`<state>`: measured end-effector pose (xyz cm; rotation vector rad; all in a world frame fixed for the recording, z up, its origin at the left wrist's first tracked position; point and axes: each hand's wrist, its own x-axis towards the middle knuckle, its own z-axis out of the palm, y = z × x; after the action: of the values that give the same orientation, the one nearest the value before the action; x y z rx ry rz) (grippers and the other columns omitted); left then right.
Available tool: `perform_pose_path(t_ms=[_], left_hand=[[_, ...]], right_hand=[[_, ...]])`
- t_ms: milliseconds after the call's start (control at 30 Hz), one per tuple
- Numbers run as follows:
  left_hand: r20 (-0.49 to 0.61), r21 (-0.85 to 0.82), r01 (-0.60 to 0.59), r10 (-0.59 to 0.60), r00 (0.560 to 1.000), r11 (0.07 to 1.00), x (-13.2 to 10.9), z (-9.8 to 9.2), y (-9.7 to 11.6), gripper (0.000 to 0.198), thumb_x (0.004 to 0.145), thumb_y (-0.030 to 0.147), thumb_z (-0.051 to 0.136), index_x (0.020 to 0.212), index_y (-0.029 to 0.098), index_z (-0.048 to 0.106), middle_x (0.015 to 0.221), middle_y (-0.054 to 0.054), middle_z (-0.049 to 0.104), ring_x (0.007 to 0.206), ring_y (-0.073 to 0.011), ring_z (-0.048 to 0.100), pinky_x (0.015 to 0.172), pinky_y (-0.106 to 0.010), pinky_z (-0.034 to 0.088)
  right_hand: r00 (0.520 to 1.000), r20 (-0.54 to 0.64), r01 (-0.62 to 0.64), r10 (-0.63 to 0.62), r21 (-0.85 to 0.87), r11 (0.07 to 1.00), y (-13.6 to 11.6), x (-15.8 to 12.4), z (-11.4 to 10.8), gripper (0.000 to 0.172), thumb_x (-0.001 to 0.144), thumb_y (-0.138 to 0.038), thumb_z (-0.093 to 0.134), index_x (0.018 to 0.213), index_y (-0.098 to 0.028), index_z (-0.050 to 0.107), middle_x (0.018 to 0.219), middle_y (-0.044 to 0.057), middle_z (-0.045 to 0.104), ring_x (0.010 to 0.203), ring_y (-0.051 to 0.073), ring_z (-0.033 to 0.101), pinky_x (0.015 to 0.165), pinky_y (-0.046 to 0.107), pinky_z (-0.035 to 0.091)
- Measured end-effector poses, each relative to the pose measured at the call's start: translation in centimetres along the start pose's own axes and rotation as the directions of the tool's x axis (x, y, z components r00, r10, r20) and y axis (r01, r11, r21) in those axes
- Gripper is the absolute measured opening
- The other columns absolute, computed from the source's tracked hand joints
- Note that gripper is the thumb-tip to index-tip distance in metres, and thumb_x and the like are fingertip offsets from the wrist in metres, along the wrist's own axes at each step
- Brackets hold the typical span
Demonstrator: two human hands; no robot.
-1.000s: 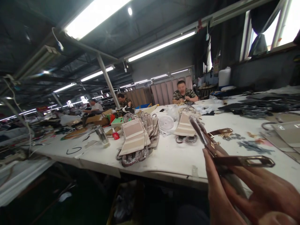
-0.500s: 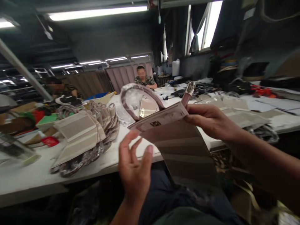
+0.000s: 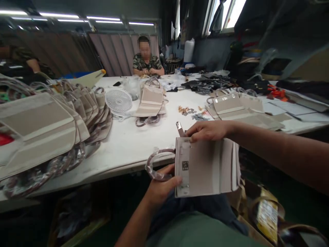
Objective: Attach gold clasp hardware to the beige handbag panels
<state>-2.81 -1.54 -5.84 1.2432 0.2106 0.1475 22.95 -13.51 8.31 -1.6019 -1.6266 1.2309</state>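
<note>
A beige handbag panel point(image 3: 203, 168) is held over my lap at the table's front edge. It carries a small dark square fitting near its left end and a plastic-wrapped handle point(image 3: 151, 164) looping out to the left. My left hand point(image 3: 163, 183) grips the lower left edge, thumb on the face and fingers behind. My right hand point(image 3: 205, 131) pinches the upper edge, beside a short strap point(image 3: 180, 129) with a metal end. The back of the panel is hidden.
Stacked bag panels point(image 3: 51, 123) fill the table's left side; more panels point(image 3: 231, 106) lie at the right. Ahead are a white fan point(image 3: 118, 102), another bag piece point(image 3: 151, 99) and small metal fittings point(image 3: 186, 110). A person point(image 3: 147, 61) sits across the table. Boxes point(image 3: 266, 209) stand below right.
The handbag panel has turned and come lower, its fitted end now facing left. My left hand, open and apart before, has closed on its edge. The view has tilted downward.
</note>
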Motion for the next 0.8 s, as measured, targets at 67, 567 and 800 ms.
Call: perform_pose_path(t_ms=[67, 567, 800], left_hand=[[-0.095, -0.117, 0.044, -0.055, 0.994, 0.992, 1.1, -0.1, -3.0, 0.042, 0.08, 0.043, 0.082, 0.115, 0.02, 0.079, 0.114, -0.011, 0.078, 0.114, -0.0381, 0.071, 0.103, -0.05, 0.056], [-0.519, -0.481, 0.069, -0.347, 0.781, 0.874, 6.5, 0.4, -6.6, 0.05, 0.062, 0.036, 0.091, 0.103, 0.011, 0.078, 0.086, -0.01, 0.08, 0.087, -0.0302, 0.078, 0.079, -0.039, 0.063], [-0.571, -0.486, 0.11, -0.41, 0.711, 0.867, 7.2, 0.6, -6.6, 0.045, 0.064, 0.03, 0.09, 0.104, 0.013, 0.078, 0.083, -0.008, 0.08, 0.082, -0.0286, 0.079, 0.074, -0.036, 0.064]], right_hand=[[0.998, 0.059, -0.024, 0.023, 0.01, 1.0, 3.4, 2.5, -0.4, 0.024, 0.091, -0.032, 0.061, 0.087, -0.012, 0.073, 0.087, 0.002, 0.067, 0.09, 0.02, 0.06, 0.086, 0.03, 0.047], [0.948, -0.043, -0.307, 0.315, 0.134, 0.942, 13.6, 11.4, -1.0, 0.015, 0.071, -0.03, 0.062, 0.067, -0.017, 0.067, 0.066, -0.002, 0.058, 0.069, 0.015, 0.049, 0.064, 0.028, 0.037], [0.782, -0.574, -0.448, 0.243, -0.246, 0.86, 13.3, 7.6, -3.6, 0.03, 0.084, -0.035, 0.067, 0.106, -0.02, 0.079, 0.1, 0.005, 0.077, 0.088, 0.021, 0.066, 0.077, 0.032, 0.044]])
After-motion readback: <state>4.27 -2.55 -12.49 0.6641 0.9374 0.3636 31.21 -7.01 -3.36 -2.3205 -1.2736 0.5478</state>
